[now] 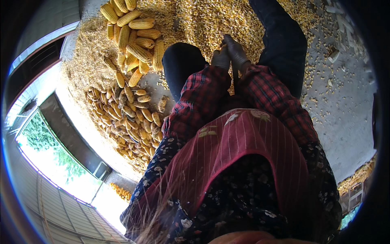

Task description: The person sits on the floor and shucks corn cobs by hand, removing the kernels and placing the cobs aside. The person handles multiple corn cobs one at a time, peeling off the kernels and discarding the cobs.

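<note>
My left hand (221,58) and my right hand (236,51), both in dark gloves, meet in front of me between my knees. The right one reaches slightly farther out, its fingers against the left. Whatever may be between them is hidden by the gloves and shadow. Under and beyond both hands spreads a thick layer of loose corn kernels (210,21). A narrow dark strip (235,74) shows between my forearms; I cannot tell what it is.
Left of my knee, large yellow corn ears (139,52) are stacked on kernels. Nearer lies a heap of smaller, darker ears (131,122). Pale bare cobs (334,56) and scattered kernels lie on the concrete floor (332,122) to the right. A bright opening is at far left.
</note>
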Tool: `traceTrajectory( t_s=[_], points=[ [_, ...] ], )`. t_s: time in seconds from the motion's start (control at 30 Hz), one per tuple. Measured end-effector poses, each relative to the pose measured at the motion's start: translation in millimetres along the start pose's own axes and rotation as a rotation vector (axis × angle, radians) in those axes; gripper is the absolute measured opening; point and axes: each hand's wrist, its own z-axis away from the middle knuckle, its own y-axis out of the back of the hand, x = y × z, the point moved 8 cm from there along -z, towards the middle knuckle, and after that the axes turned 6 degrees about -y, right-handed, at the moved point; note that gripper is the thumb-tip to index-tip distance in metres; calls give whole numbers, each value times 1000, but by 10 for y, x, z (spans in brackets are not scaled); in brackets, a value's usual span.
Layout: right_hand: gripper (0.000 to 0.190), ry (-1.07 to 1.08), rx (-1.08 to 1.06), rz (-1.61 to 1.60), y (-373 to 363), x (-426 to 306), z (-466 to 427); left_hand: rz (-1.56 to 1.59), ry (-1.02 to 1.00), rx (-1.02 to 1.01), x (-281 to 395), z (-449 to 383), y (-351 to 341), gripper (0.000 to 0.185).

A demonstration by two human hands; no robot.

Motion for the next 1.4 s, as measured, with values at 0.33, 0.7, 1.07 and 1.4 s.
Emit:
traceTrajectory(
  t_s=[0.33, 0.7, 1.07, 1.4],
  points=[
    [52, 117, 121, 303, 65, -101, 6, -337, -250, -319, 327, 212, -107, 34],
    [60, 80, 39, 213, 8, -189, 119, 1018, 418, -429, 62, 458, -218, 23],
    [53, -70, -109, -45, -75, -13, 35, 942, 452, -305, -85, 394, -22, 37],
    [48, 180, 79, 285, -16, -277, 146, -214, -120, -33, -98, -111, 4, 34]
  ],
)
